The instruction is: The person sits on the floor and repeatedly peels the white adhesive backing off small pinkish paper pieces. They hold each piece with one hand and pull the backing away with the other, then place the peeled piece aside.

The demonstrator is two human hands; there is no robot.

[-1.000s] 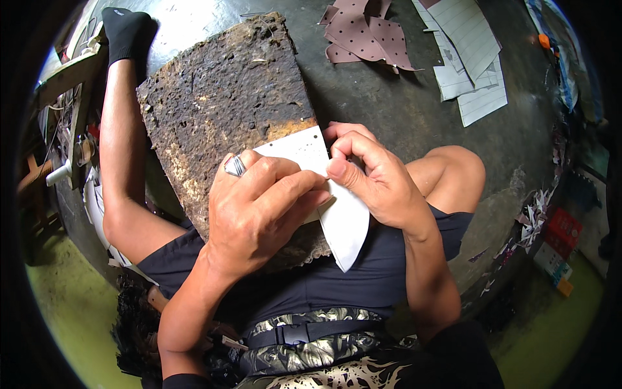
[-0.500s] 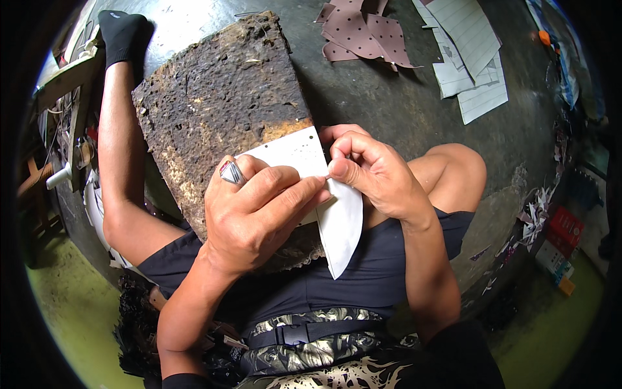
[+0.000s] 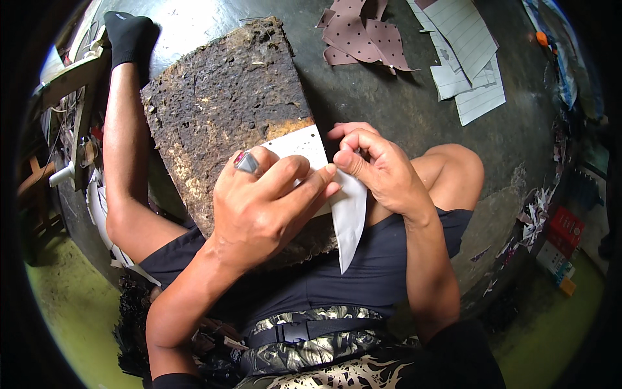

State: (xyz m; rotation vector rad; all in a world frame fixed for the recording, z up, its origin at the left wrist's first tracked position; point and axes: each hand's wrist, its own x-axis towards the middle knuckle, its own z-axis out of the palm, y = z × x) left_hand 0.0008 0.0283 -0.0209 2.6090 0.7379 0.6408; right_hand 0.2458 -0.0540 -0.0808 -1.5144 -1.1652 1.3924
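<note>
A thin white dotted sheet (image 3: pixel 299 144) lies on the near right part of a rough, pitted brown slab (image 3: pixel 220 91). One pointed end of the sheet droops past the slab's edge over my dark shorts. My left hand (image 3: pixel 265 201), with a silver ring bearing a red stone, lies over the sheet and pinches its right edge between index finger and thumb. Just right of that edge, my right hand (image 3: pixel 389 172) has thumb and forefinger pressed together. Anything between those fingertips is too small or hidden to make out.
Brownish-pink dotted pieces (image 3: pixel 364 35) lie on the dark floor beyond the slab. Lined paper pieces (image 3: pixel 463 48) are at the far right. My bent legs flank the slab. Scraps (image 3: pixel 534 211) and a red box (image 3: pixel 565 230) sit at the right.
My left hand has shifted slightly right, its fingers lifting a little. The drooping end of the sheet has swung right and narrowed. My right fingertips have drawn slightly up and right, away from the edge.
</note>
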